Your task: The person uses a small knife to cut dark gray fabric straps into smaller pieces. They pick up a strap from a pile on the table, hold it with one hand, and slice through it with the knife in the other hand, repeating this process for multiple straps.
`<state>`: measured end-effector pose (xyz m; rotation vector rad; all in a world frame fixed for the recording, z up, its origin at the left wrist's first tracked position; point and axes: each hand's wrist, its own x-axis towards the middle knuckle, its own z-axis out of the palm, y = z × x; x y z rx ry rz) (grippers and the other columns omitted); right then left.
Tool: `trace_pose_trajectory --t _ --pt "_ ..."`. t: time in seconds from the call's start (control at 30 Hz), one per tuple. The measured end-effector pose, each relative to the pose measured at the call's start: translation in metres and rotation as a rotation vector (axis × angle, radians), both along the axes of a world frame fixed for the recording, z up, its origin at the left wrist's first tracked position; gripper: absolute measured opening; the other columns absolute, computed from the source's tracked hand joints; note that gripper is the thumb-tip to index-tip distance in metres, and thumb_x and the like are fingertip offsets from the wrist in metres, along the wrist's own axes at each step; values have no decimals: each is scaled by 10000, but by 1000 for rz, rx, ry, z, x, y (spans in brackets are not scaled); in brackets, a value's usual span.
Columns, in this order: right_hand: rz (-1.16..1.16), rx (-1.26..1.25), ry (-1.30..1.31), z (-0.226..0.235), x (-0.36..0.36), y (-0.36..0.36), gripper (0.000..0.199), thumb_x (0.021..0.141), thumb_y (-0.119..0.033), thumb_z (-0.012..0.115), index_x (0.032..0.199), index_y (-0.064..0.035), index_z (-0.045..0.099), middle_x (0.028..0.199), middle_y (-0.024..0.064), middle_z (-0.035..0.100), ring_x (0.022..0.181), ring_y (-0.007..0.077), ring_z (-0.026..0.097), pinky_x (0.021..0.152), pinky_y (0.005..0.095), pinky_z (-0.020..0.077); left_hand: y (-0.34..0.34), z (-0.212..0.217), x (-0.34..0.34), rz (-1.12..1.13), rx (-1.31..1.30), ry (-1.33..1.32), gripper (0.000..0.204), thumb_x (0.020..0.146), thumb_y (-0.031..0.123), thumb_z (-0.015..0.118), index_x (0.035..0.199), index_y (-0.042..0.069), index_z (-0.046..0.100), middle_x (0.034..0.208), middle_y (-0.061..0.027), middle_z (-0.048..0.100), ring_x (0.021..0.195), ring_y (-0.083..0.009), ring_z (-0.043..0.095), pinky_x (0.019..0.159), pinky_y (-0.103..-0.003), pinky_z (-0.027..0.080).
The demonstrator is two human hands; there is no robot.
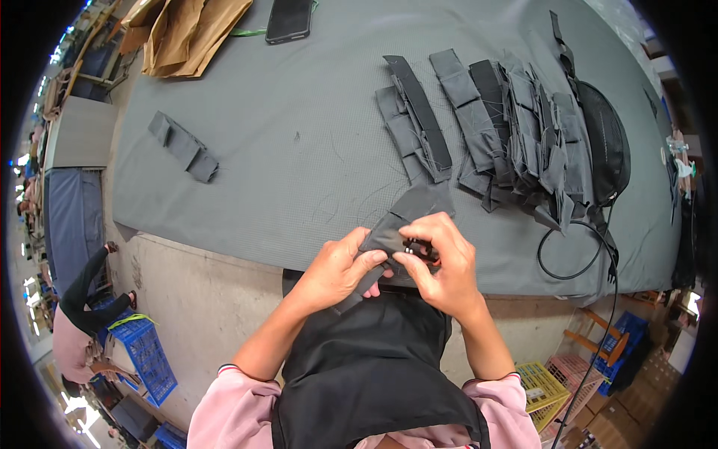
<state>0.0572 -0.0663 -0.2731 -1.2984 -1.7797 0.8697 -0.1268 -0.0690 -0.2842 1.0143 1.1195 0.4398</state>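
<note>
At the table's near edge my left hand [336, 269] pinches a grey fabric strip [407, 209] with sewn, pocket-like folds. One end of the strip lies toward the pile, and the other hangs below my left fingers over my black apron. My right hand [447, 262] is closed at the strip's right side. Between its fingers shows a small dark tool [420, 250] with a hint of orange; the fingers hide most of it, so I cannot make out its kind. Beyond my hands lies a similar grey strip with a black band [420, 112].
A pile of grey fabric strips [523, 127] with loose threads covers the right of the grey-covered table [254, 150]. Beside it lie a black bag [604, 138] and a cable [540, 254]. One strip [183, 147], a phone [289, 19] and brown paper [178, 37] lie leftward.
</note>
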Motion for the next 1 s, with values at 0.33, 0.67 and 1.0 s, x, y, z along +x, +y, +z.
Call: trace_pose_trajectory --t 0.33,0.67,1.0 --pt "212 75 -174 8 13 7 224 705 -130 716 907 -82 629 771 46 534 622 235 544 577 342 437 5 10 0 -120 96 167 228 937 163 524 997 -49 465 785 -133 674 592 -158 646 521 -289 507" --pt "-96 -5 48 -4 17 -15 209 685 -48 735 884 -57 674 727 47 563 596 162 547 527 291 438 1 -1 -3 156 22 -42 363 956 239 507 1173 -48 456 837 -121 673 610 -149 639 575 -273 530" --pt "-148 64 -53 -11 11 -29 227 689 -56 738 899 -57 653 738 51 569 576 198 546 584 299 455 1 2 6 295 -156 -266 336 956 282 497 1112 -14 464 874 -140 644 614 -162 633 546 -263 534"
